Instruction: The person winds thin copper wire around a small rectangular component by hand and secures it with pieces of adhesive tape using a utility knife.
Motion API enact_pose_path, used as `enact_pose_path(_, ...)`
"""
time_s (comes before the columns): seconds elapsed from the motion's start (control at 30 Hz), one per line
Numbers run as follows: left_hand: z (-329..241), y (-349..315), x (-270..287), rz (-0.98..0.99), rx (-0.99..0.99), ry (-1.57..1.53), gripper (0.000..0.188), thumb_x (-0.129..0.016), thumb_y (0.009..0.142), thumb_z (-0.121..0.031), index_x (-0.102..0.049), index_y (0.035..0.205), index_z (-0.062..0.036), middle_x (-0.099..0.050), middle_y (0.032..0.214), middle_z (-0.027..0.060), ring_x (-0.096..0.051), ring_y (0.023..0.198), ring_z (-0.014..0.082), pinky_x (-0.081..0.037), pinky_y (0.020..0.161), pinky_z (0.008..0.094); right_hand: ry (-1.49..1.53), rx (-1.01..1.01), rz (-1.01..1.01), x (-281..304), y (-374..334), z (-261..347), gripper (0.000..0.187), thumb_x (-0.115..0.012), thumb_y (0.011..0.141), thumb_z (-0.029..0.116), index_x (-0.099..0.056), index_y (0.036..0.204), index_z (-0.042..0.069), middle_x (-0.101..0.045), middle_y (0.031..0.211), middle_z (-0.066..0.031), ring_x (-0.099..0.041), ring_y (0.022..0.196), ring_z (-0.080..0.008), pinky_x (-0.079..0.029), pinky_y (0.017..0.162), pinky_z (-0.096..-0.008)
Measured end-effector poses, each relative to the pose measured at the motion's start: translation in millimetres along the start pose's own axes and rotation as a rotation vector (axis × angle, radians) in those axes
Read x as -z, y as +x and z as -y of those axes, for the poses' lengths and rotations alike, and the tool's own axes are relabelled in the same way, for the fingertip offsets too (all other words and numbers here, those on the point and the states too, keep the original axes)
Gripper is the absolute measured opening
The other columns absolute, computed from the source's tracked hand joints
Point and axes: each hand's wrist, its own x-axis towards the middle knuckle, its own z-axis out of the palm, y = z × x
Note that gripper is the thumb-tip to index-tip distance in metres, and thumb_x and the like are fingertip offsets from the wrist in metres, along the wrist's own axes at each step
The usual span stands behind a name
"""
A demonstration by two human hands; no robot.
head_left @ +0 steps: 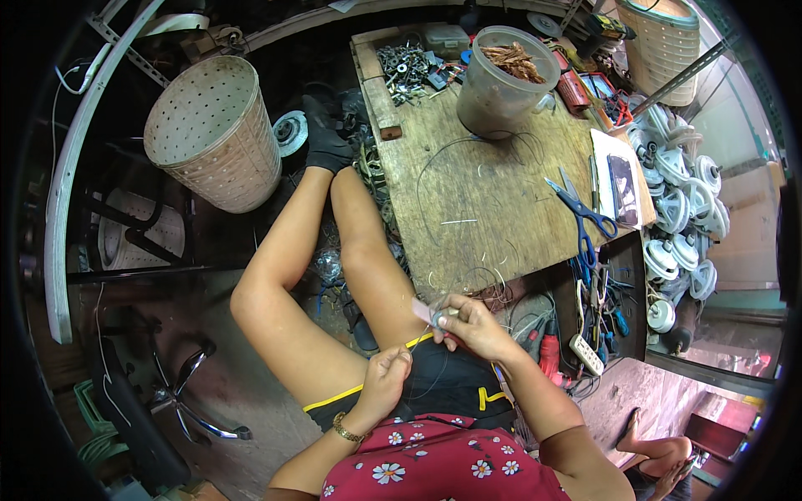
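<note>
My left hand (387, 377) is closed in a pinch over my lap, gripping a thin wire (417, 344) that runs up toward the other hand. Just above and to the right, my right hand (474, 327) is closed around a small flat pinkish piece (423, 312). Its fingers partly hide that piece, and its kind is too small to make out. Another fine dark strand loops between the hands above my black shorts. Both hands are just in front of the wooden table's (468, 225) near edge.
On the table are a translucent bucket (493, 104) of copper scraps, blue-handled scissors (585, 213), a phone-like device (622, 188) and a pile of metal parts (409, 67). White pulley-like wheels (672, 200) hang right. A perforated basket (217, 142) stands left. Another person's leg (660, 451) shows lower right.
</note>
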Motion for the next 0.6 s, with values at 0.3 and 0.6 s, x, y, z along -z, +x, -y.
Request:
enact_pose_path(0.3,0.8,3.7,-0.7,0.003,0.001,-0.034,0.023,-0.042,0.092,-0.015,-0.043,0.069,-0.01,-0.036,0.06,-0.0056,-0.027,0.05,0.0023,-0.021,0.043,0.0192,-0.008,-0.022,-0.003,-10.5,-5.6,3.0,0.014,-0.049,0.091,0.004,-0.049,0.104,-0.002,-0.058,0.072,-0.0064,-0.054,0.062,-0.0092,-0.042,0.051,-0.0204)
enact_pose_path(0.6,-2.0,3.6,-5.1,-0.032,-0.074,0.046,0.023,-0.046,0.091,-0.009,-0.044,0.068,-0.0043,-0.036,0.063,-0.0057,-0.032,0.06,0.0027,-0.027,0.052,0.0207,-0.007,-0.046,0.026,-10.8,-8.1,5.8,0.013,-0.049,0.091,0.004,-0.049,0.103,-0.002,-0.058,0.071,-0.0065,-0.052,0.059,-0.0088,-0.042,0.05,-0.0201)
